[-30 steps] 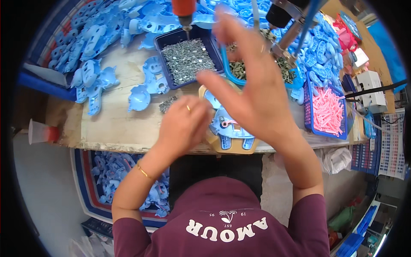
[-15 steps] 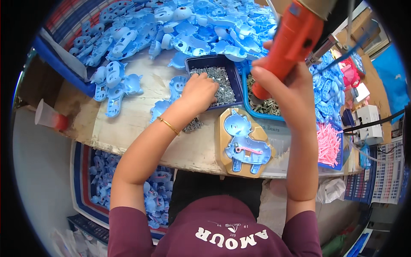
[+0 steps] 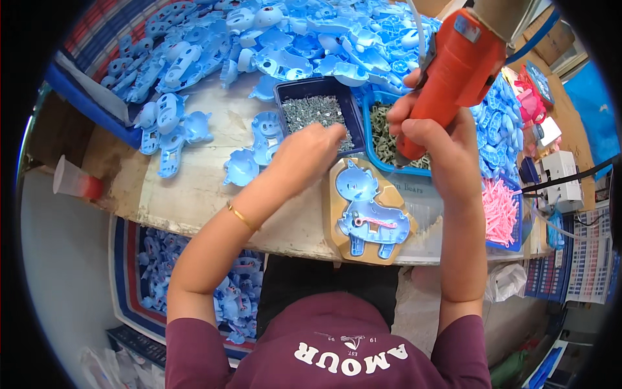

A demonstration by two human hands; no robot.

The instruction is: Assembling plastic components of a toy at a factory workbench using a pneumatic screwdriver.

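The right hand is gripping a red power screwdriver; the left hand is curling over the navy tray, contents unclear; a slack pinch could be dropping screws.

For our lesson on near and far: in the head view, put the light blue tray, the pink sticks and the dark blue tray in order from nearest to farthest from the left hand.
1. Dark blue tray, right at the left hand.
2. Light blue tray, just right of the first.
3. Pink sticks, far to the right.
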